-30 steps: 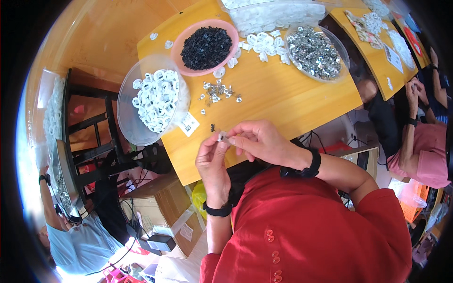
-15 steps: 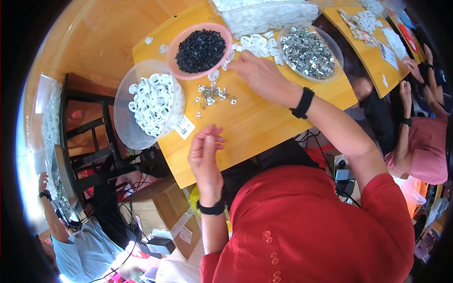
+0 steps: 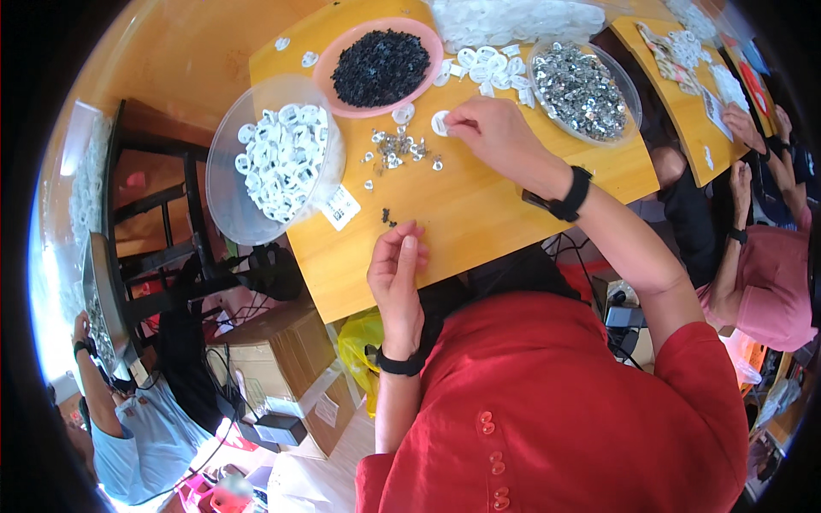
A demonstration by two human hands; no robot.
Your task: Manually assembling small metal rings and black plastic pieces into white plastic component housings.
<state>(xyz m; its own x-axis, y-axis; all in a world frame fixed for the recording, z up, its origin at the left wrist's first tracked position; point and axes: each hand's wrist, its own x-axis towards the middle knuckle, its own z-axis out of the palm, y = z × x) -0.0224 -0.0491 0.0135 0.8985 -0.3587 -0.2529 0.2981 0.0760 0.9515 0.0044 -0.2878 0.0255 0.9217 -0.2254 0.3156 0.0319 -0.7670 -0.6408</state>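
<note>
My right hand [image 3: 492, 132] pinches a round white plastic piece [image 3: 440, 124] just above the table, near the loose white pieces. Close to the table's front edge, my left hand [image 3: 397, 274] is held palm inward with its thumb against the curled fingers; whatever lies between them is hidden. A few tiny black parts [image 3: 386, 215] lie just beyond its fingertips. Between the hands and the tubs is a small heap of shiny metal-and-clear bits [image 3: 398, 147]. One more white ring-shaped piece [image 3: 403, 114] rests beside the pink basin.
A pink basin [image 3: 434, 79] holds black parts. A clear tub [image 3: 224, 201] of white pieces stands left, a clear bowl [image 3: 634, 115] of silvery parts right. Loose white pieces [image 3: 487, 67] lie between, before a large clear container [image 3: 513, 21]. Co-workers' hands [image 3: 742, 128] are at right.
My right hand has come away from the loose white pieces toward me, now showing one in its fingers. My left hand has drawn back slightly, and black parts show beyond it.
</note>
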